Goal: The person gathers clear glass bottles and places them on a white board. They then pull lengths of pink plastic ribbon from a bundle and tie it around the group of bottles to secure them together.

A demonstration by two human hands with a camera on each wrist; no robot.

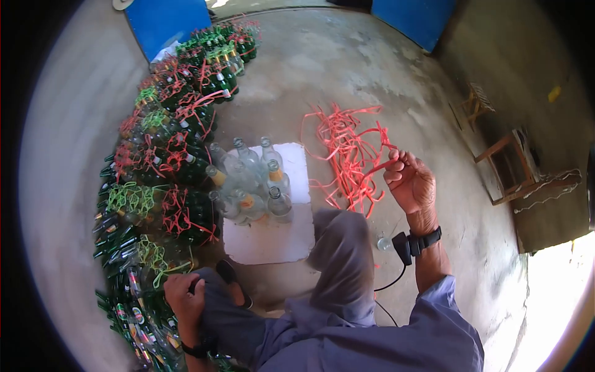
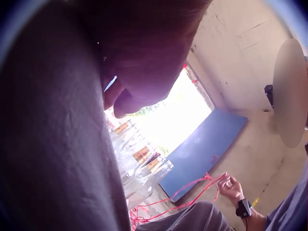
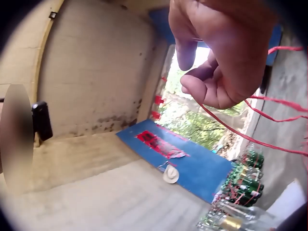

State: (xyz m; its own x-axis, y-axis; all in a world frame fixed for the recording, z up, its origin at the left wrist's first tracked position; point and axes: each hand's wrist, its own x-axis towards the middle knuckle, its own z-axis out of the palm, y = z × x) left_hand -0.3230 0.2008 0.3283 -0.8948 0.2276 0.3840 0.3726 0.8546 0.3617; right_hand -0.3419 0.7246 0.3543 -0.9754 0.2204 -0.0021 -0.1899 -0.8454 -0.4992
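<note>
Head camera looks steeply down on the clear bottles (image 1: 251, 180); left wrist view, crowded by what seems the left hand (image 2: 139, 48), shares them; right wrist camera peers close past right hand (image 3: 221, 53) and red string (image 3: 255, 140).

A thin red strip (image 1: 377, 166), one end lifted right of centre, slants down-left into a loose tangled pile (image 1: 341, 146) of like strips lying on the concrete floor (image 1: 372, 74).

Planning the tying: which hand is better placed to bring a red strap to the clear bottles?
Probably right: the right hand pinches a red strap; the left hand rests on the knee, far from them.
</note>
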